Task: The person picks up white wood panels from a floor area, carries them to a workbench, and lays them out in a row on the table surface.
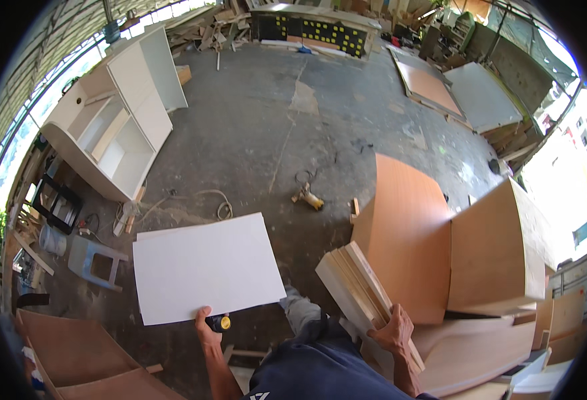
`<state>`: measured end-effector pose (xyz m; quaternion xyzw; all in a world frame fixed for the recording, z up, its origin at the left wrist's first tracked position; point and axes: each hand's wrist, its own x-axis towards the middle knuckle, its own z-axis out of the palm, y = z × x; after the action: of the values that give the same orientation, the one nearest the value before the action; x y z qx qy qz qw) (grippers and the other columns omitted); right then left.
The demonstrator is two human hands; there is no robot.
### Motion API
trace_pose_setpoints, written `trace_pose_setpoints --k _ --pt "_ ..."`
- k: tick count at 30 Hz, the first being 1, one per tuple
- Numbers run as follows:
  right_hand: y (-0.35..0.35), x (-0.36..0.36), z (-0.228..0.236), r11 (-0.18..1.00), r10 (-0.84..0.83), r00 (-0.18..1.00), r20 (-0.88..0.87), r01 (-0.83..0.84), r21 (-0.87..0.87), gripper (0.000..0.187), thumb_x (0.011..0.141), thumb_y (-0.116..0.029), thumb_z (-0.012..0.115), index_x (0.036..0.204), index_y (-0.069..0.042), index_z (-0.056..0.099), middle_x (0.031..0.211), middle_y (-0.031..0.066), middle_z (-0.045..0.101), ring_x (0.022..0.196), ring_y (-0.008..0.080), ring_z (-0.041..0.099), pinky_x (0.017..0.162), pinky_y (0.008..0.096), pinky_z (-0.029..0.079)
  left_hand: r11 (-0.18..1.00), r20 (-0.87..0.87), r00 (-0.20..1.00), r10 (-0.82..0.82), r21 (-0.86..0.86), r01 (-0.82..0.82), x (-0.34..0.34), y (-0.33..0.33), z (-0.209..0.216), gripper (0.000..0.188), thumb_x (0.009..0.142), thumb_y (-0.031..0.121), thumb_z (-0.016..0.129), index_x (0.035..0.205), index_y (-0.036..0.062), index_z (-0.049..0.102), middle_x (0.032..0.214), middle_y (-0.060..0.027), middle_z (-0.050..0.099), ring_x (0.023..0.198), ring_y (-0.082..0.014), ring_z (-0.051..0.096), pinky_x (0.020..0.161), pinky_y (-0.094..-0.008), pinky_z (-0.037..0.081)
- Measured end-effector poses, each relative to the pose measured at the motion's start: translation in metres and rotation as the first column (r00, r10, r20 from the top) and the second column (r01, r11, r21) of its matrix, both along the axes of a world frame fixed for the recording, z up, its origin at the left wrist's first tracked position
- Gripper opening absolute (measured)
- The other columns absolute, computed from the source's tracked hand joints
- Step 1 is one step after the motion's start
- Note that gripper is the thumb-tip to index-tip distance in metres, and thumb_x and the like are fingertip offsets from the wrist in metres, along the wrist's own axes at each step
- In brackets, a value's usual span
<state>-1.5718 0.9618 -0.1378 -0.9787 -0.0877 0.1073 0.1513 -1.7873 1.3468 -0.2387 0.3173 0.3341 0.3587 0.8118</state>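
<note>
A white rectangular panel [207,270] lies flat to my left front, and a second panel's edge shows beneath its far side. My left hand [207,325] is at its near edge, closed around a black tool with a round yellow end [221,323]; its exact kind is hard to make out. On the right, a stack of narrow wooden boards [352,283] leans at a slant beside my body. My right hand [393,329] grips the edge of this stack, fingers bent over it. Part of the stack's lower end is hidden by that hand and forearm.
Large curved brown panels [407,233] and a pale wooden box [493,250] stand at right. A yellow power tool [308,199] and a cable [223,207] lie on the floor ahead. Left are a white cabinet [123,113], a grey-blue stool [98,261] and a brown cabinet part [83,350].
</note>
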Motion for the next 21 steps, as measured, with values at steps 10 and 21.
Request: trace_pose_setpoints --k 10,21 --pt "0.173 0.206 -0.024 1.0 -0.012 1.0 0.019 0.011 0.026 0.067 0.051 -0.031 0.08 0.107 -0.003 0.056 0.105 0.0151 0.06 0.103 0.0321 0.058 0.092 0.0391 0.044 0.99 -0.086 0.989 0.118 -0.069 -0.124 0.189 0.171 0.017 0.023 0.082 0.023 0.058 0.089 0.0008 0.058 0.078 -0.0133 0.063 0.063 -0.0269 0.06 0.057 -0.0379 0.051" --pt "0.36 0.422 -0.094 0.978 -0.208 0.978 -0.017 0.208 0.031 0.069 0.048 -0.03 0.083 0.106 -0.004 0.054 0.104 0.0147 0.061 0.101 0.0324 0.059 0.089 0.0411 0.047 0.882 -0.33 0.932 0.149 0.47 0.025 0.406 0.39 0.004 0.028 0.089 0.028 0.047 0.092 0.0016 0.056 0.074 -0.0123 0.062 0.066 -0.0226 0.062 0.066 -0.0329 0.052"
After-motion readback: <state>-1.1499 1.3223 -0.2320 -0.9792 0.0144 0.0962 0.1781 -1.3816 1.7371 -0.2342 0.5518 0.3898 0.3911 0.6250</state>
